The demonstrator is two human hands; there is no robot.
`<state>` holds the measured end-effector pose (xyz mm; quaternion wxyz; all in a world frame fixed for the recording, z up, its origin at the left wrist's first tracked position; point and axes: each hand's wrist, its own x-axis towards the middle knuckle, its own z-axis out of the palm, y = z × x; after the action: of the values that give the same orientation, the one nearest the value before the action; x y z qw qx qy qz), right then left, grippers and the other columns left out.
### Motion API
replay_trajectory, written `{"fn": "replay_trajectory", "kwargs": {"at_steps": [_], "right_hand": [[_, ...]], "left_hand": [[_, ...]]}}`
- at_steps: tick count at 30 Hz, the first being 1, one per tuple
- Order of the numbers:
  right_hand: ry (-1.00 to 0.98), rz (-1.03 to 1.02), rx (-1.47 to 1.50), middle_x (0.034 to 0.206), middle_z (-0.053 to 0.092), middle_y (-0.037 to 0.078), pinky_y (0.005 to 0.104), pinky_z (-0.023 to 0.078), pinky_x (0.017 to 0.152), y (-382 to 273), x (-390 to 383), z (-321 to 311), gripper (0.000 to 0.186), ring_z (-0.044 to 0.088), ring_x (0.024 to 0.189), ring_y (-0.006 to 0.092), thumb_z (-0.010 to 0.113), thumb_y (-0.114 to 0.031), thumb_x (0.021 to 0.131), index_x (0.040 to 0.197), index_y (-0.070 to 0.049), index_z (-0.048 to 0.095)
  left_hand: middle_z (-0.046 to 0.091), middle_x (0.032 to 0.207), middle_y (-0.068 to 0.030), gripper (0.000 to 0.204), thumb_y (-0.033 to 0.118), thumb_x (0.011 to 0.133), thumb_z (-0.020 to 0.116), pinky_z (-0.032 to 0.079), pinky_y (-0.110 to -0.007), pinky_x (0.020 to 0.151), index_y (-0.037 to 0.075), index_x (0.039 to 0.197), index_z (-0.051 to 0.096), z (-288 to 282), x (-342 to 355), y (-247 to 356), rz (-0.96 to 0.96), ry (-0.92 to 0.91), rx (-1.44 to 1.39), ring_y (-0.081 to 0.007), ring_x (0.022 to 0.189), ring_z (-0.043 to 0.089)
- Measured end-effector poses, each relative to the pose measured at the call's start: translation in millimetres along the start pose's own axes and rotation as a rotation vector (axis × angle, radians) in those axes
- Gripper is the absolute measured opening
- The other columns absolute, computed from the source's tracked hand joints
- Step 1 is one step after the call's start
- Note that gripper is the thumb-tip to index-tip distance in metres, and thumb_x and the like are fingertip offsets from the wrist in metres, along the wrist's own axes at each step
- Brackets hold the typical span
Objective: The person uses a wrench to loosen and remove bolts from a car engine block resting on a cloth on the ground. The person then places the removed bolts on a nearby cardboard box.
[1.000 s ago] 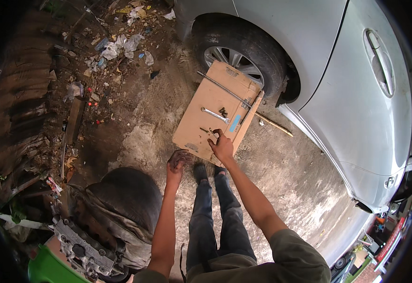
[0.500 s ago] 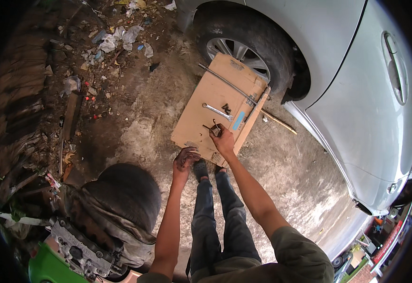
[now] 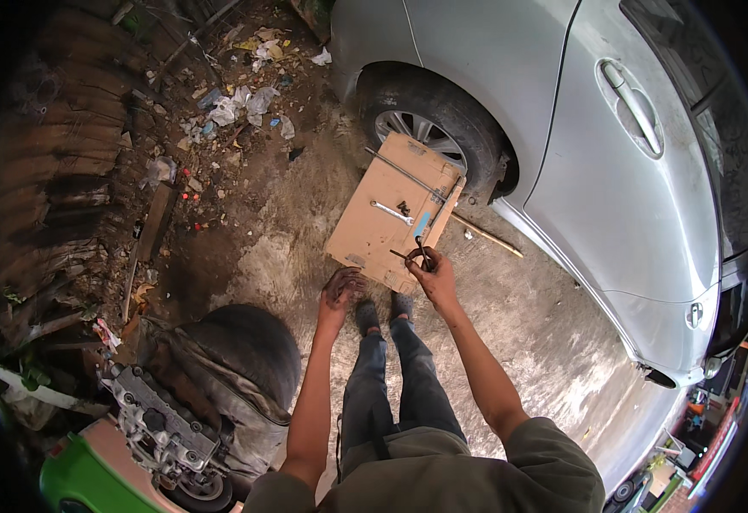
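Note:
My right hand (image 3: 434, 275), fingers pinched, holds a dark slim metal tool (image 3: 421, 246) over the lower right of a flattened cardboard box (image 3: 365, 231). Two thin ends stick out past my fingers; its exact kind is too small to make out. My left hand (image 3: 338, 288), blackened with grime, hangs by the cardboard's near left edge, fingers loosely bent and apparently empty. On the cardboard lie a silver spanner (image 3: 391, 212), a few small dark metal pieces (image 3: 404, 208) beside it, and a long metal bar (image 3: 404, 173) across the far part.
A silver car (image 3: 553, 171) stands at the right, its wheel (image 3: 421, 128) just beyond the cardboard. A wooden stick (image 3: 489, 235) lies right of the box. Litter (image 3: 245, 103) covers the far-left ground. A metal engine part (image 3: 164, 427) and black tyre (image 3: 250, 350) are at lower left.
My right hand has drawn back toward me and to the right with the tool. My left hand has barely moved. The whole view has shifted, showing more of the car.

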<state>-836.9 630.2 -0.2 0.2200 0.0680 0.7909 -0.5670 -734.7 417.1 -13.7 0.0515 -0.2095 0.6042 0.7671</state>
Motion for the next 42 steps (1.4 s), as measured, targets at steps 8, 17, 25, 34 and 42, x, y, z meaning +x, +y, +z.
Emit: {"fn": "replay_trajectory", "kwargs": {"at_steps": [8,17,25,34,42], "right_hand": [[-0.085,-0.101,0.0,0.064,0.042,-0.009,0.0267,0.025,0.055,-72,-121,-18,0.018,0.034,0.06,0.0048,0.075,-0.016,0.087,0.097,-0.003,0.07],[-0.123,-0.171,0.117,0.068,0.055,-0.005,0.0245,0.029,0.052,-59,-208,-18,0.024,0.04,0.059,0.0041,0.072,-0.023,0.089,0.101,-0.002,0.071],[-0.293,-0.142,0.177,0.066,0.049,-0.006,0.024,0.025,0.048,-62,-255,-15,0.03,0.034,0.055,0.0032,0.068,-0.034,0.091,0.097,-0.004,0.069],[-0.404,-0.329,0.09,0.072,0.062,0.008,0.0361,0.042,0.062,-26,-328,-3,0.036,0.052,0.068,0.0169,0.066,-0.031,0.093,0.094,0.006,0.066],[-0.587,-0.055,0.133,0.063,0.043,-0.007,0.0254,0.026,0.048,49,-447,11,0.028,0.034,0.054,0.0044,0.065,-0.032,0.096,0.089,-0.004,0.064]], "left_hand": [[0.07,0.105,-0.011,0.027,0.012,0.098,0.06,0.052,-0.033,0.089,0.0,0.122,0.06,46,-75,81,0.224,-0.134,0.164,-0.0182,0.1,0.068],[0.071,0.102,-0.0098,0.021,0.008,0.094,0.066,0.053,-0.032,0.086,-0.001,0.113,0.065,48,-157,55,0.218,-0.151,0.034,-0.0164,0.096,0.068],[0.071,0.103,-0.0102,0.017,0.006,0.092,0.069,0.052,-0.033,0.09,-0.003,0.106,0.066,38,-213,74,0.243,-0.062,0.143,-0.0185,0.098,0.068],[0.072,0.097,-0.0102,0.016,0.009,0.093,0.069,0.053,-0.033,0.083,-0.001,0.105,0.067,37,-320,40,0.402,0.129,0.268,-0.0169,0.092,0.068],[0.073,0.091,-0.0113,0.016,0.002,0.086,0.072,0.054,-0.033,0.075,-0.001,0.101,0.07,38,-466,-37,0.262,0.28,0.33,-0.0181,0.081,0.068]]}}
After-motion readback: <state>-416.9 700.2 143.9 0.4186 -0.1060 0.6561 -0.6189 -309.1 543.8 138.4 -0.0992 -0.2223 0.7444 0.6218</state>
